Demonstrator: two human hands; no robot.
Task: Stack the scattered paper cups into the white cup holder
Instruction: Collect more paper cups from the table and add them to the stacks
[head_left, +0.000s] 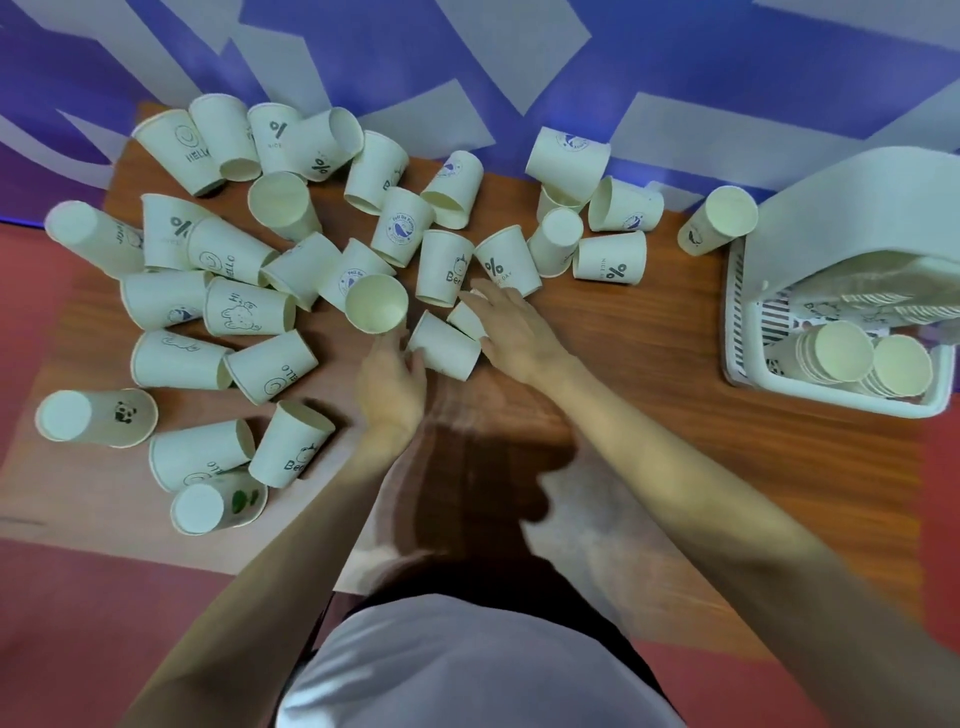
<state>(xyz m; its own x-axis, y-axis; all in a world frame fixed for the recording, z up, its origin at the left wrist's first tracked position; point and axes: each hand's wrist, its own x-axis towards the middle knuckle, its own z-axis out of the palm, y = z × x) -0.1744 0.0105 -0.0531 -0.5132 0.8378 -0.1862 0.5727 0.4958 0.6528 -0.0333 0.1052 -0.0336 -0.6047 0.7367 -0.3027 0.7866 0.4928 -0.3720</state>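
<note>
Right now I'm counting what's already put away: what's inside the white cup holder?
Inside the white cup holder lie two stacks of nested paper cups, mouths facing the camera, with more cup rims behind them. The holder's cover hides the rest, so no full count.

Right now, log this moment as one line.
left hand: holds upright cup | right hand: on lying cups | holder: two stacks in | table: many cups loose

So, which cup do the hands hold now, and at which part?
The left hand grips an upright cup by its lower side. The right hand rests with straight fingers on lying cups; a grip there cannot be told.
</note>
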